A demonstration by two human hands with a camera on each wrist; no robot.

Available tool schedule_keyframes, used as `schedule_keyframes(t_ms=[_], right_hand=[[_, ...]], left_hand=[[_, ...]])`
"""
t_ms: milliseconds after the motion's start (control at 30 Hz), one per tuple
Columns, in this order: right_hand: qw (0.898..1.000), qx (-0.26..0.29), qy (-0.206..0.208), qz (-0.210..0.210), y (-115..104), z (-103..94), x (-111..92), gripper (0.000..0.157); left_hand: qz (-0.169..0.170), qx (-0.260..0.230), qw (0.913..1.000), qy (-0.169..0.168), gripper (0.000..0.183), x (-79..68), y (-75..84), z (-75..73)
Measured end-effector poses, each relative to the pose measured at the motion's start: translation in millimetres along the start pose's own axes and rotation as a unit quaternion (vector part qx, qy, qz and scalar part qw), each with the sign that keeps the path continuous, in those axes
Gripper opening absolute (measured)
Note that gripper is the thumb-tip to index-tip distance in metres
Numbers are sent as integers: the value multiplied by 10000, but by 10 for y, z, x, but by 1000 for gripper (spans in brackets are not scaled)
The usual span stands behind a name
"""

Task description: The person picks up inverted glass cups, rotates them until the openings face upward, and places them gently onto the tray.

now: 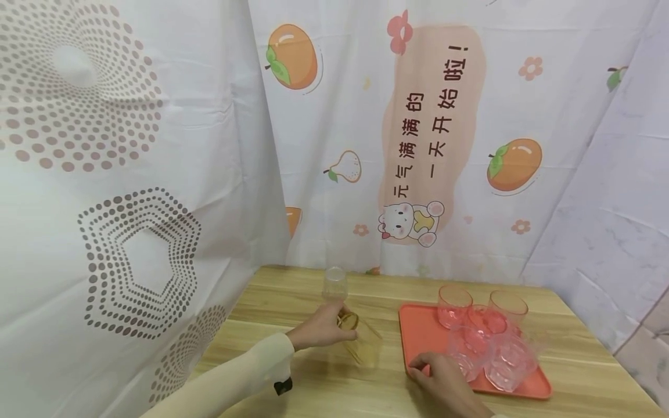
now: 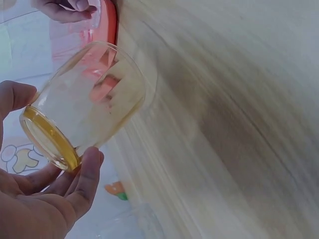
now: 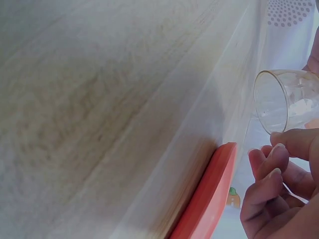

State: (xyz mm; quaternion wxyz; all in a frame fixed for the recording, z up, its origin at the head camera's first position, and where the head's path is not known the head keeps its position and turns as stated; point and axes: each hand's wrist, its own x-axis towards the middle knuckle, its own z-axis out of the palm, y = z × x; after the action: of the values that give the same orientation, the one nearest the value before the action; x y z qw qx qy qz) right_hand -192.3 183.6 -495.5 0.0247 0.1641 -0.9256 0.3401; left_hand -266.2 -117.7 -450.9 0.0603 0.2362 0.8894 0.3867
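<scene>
My left hand [image 1: 323,328] grips a transparent amber glass [image 1: 367,346] around its thick base. The glass tilts over the wooden table, and its mouth points down and to the right in the head view. In the left wrist view, thumb and fingers pinch the glass [image 2: 107,94] at the base from both sides. My right hand [image 1: 445,380] hovers by the near left edge of the red tray [image 1: 418,331], its fingers loosely bent with nothing in them. Several pink transparent glasses [image 1: 455,310] crowd the tray, some overlapping in view.
A clear glass [image 1: 335,283] stands upright at the back of the table, just beyond my left hand. White printed curtains [image 1: 334,87] hang behind the table [image 1: 282,290] and along its left side.
</scene>
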Motion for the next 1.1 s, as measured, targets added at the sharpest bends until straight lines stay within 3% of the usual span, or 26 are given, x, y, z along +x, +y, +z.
schedule_keyframes(t_ms=[233, 500, 667, 867, 1100], right_hand=[[9998, -60, 163, -90, -45, 16, 14, 8], [9987, 148, 496, 25, -122, 63, 75, 19], [9934, 1062, 341, 259, -187, 42, 104, 28], [9770, 2048, 106, 585, -260, -8, 122, 33], [9631, 2529, 144, 914, -336, -36, 123, 42]], left_hand=[[-404, -509, 9979, -51, 52, -14, 33, 33], [-775, -1720, 9814, -363, 52, -12, 12, 82], [-867, -2222, 9699, -490, 57, -7, -16, 107], [-870, -2745, 9547, -749, 57, -28, -47, 122], [-806, -2631, 9572, -899, 54, -40, -68, 122]])
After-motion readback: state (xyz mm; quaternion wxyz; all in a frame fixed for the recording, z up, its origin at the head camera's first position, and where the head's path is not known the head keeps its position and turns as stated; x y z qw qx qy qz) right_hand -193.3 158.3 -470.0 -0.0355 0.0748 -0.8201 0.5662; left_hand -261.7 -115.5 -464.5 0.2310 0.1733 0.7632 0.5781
